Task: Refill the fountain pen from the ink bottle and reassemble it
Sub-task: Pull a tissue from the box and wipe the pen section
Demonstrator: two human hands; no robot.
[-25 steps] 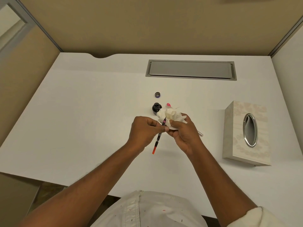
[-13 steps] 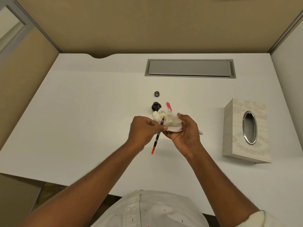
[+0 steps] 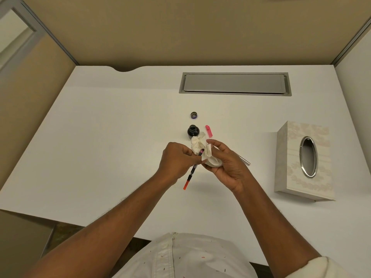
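My left hand [image 3: 176, 161] pinches the pen's inner section [image 3: 191, 171], a thin dark converter with an orange end pointing toward me. Its front end is buried in a crumpled white tissue [image 3: 202, 150] that my right hand [image 3: 224, 165] holds, the index finger lifted. Just behind the tissue stands the open ink bottle [image 3: 193, 131], with its cap [image 3: 194, 115] lying farther back. A pink pen part [image 3: 209, 131] lies to the right of the bottle. A silver pen part [image 3: 244, 159] shows from behind my right hand.
A patterned tissue box [image 3: 291, 157] with an oval metal opening lies at the right of the white desk [image 3: 100, 137]. A grey cable-tray cover [image 3: 234, 84] sits at the back. Beige partition walls enclose the desk on three sides.
My right hand has loosened its fingers around the tissue and shifted it along the pen's front end. The left hand keeps its hold on the pen section, almost still.
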